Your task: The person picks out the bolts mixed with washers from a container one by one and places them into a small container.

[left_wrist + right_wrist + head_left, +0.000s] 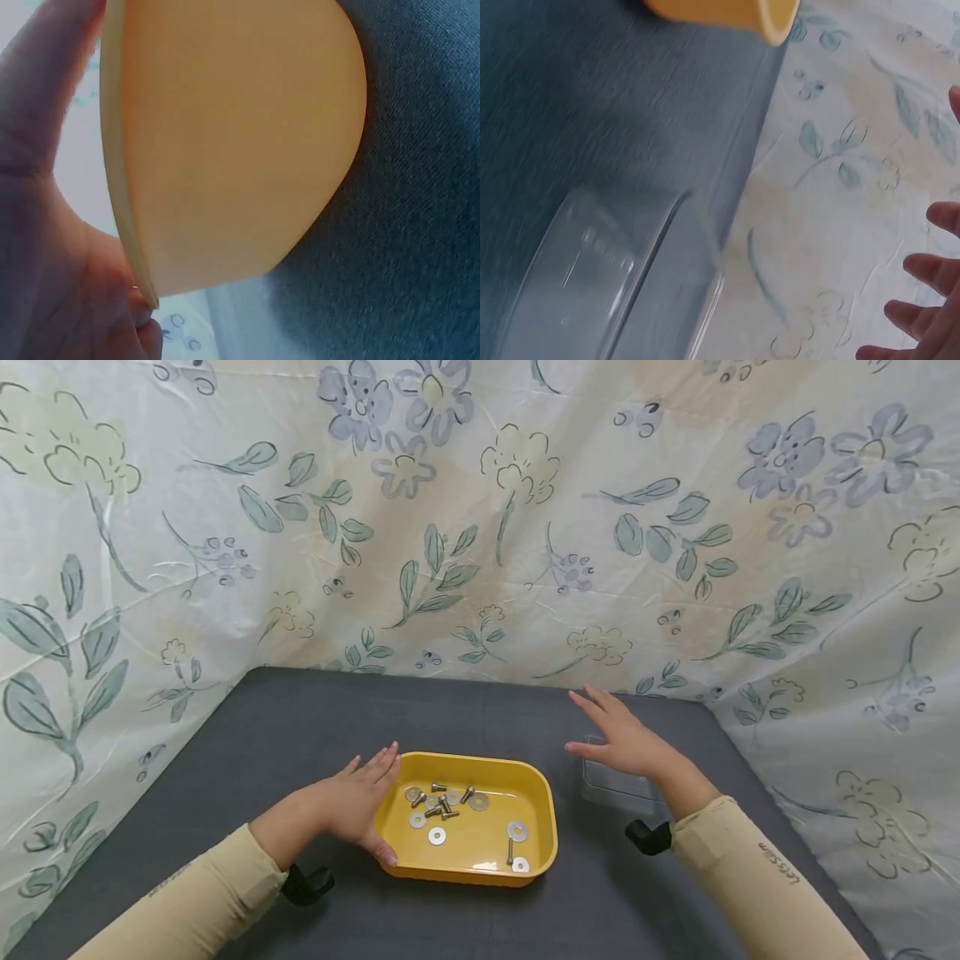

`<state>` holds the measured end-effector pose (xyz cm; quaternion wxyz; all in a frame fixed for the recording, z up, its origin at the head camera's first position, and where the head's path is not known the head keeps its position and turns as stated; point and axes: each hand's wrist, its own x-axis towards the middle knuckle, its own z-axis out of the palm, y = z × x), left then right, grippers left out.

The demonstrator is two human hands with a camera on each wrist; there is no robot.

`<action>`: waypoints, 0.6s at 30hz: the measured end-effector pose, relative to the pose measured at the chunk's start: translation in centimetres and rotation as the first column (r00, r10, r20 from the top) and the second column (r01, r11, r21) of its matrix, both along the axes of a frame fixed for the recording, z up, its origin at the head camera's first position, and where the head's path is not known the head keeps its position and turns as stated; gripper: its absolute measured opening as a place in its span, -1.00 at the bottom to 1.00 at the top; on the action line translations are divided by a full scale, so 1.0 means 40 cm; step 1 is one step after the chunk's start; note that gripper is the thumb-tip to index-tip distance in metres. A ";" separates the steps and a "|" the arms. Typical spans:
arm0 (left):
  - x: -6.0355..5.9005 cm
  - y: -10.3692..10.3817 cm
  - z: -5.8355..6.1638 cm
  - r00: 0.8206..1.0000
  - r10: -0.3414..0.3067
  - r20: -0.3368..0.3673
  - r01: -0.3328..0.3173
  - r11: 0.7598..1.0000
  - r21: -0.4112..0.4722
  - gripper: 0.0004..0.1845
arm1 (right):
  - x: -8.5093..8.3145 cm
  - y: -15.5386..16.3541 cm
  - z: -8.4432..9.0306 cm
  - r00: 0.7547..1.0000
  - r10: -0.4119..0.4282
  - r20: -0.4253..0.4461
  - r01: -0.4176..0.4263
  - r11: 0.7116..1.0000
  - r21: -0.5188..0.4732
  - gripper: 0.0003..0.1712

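Note:
A yellow tray sits mid-table, holding several metal screws and flat washers. My left hand lies along the tray's left rim with its fingers stretched out and its thumb by the near left corner. In the left wrist view that palm is close against the tray's outer wall. To the right of the tray stands a clear plastic box. My right hand hovers above it, fingers spread and holding nothing; the right wrist view shows its fingertips apart from the clear box.
A dark grey cloth covers the table. Behind it and on both sides hangs a white floral curtain. Black straps show under both wrists.

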<state>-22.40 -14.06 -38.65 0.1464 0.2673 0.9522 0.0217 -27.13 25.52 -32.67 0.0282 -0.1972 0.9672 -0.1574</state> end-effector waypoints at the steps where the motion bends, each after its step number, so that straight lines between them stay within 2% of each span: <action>1: 0.002 0.002 0.000 1.000 -0.003 -0.001 0.003 1.000 0.010 0.49 | 0.001 -0.008 0.001 1.000 0.009 0.000 -0.009 1.000 -0.009 0.04; 5: 0.007 0.013 -0.001 1.000 -0.018 -0.002 0.018 0.999 0.046 0.46 | 0.003 -0.037 0.002 0.998 0.059 0.010 -0.058 0.998 -0.031 -0.02; 12: 0.008 0.020 -0.010 0.999 -0.027 -0.033 0.026 0.999 -0.022 0.47 | 0.010 -0.093 0.001 0.982 0.187 0.004 -0.187 0.982 -0.008 -0.26; 18: 0.002 0.021 -0.014 0.998 -0.036 -0.047 0.034 0.998 -0.047 0.49 | 0.022 -0.149 0.003 0.961 0.271 0.056 -0.272 0.962 0.007 -0.47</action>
